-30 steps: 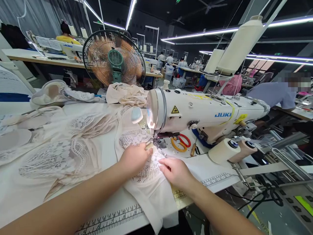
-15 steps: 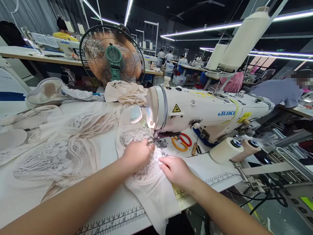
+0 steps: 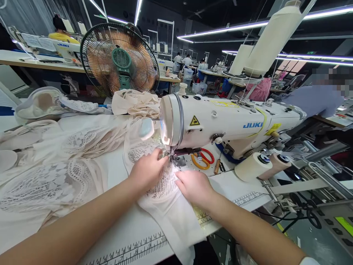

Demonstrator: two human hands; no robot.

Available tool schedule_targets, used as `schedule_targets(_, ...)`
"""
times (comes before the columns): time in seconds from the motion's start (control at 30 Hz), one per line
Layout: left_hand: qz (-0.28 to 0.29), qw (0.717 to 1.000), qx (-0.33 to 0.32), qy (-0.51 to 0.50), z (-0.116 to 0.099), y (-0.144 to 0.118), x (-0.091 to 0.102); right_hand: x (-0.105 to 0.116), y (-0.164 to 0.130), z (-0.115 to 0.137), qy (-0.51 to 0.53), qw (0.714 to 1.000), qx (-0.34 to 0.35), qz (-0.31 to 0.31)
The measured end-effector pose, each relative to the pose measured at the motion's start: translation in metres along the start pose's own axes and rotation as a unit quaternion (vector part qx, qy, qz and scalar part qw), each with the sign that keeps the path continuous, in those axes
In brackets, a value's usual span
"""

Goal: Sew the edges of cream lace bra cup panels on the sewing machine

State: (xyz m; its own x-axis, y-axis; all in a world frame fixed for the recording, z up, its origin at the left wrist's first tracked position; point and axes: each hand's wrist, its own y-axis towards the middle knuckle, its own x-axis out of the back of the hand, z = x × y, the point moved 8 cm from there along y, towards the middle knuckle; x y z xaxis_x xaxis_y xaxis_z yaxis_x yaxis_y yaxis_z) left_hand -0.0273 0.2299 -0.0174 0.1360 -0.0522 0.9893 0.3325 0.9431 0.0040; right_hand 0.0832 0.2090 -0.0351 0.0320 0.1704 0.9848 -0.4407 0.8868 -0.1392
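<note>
Lace garment (image 3: 162, 186) lay under both hands, right up at the working end of the sewing machine (image 3: 206, 117), long axis kinda slanting back to the near edge of the table (image 3: 138, 228). Left hand (image 3: 147, 167) was closer to that end, fingers bent — couldn't tell if pinching. Right hand (image 3: 195, 186) pinched the garment's right side.

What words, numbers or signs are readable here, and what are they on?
"JUKI": the sewing machine.
"JUKI": the machine at back left.
"JUKI", small: the machine right of the fan.
"8", "9": the nearest ruler.
No words, yellow warning triangle: the sewing machine.
Too small or blurred: yellow labels, spool labels.
</note>
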Motion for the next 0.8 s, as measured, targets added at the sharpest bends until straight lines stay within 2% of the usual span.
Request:
schedule_targets(0.07, -0.024, 0.999, -0.031, -0.004, -0.002, -0.013, 0.005, 0.001, -0.001, 0.000, -0.029, 1.000, -0.002, 0.004)
schedule_targets(0.13, -0.015, 0.999, -0.051, -0.013, -0.003, -0.028, 0.005, 0.001, -0.006, 0.001, -0.039, 0.999, 0.013, -0.002)
schedule_targets(0.3, 0.091, 0.995, -0.013, -0.050, 0.002, -0.048, -0.008, -0.007, -0.027, 0.006, -0.026, 0.995, 0.097, -0.005)
schedule_targets(0.5, 0.152, 0.986, 0.038, -0.063, 0.010, -0.040, -0.016, -0.010, -0.026, 0.002, -0.010, 0.995, 0.096, 0.019)
schedule_targets(0.8, 0.147, 0.982, 0.084, -0.085, 0.030, -0.024, -0.017, -0.005, -0.007, -0.003, 0.006, 0.995, 0.053, 0.082)
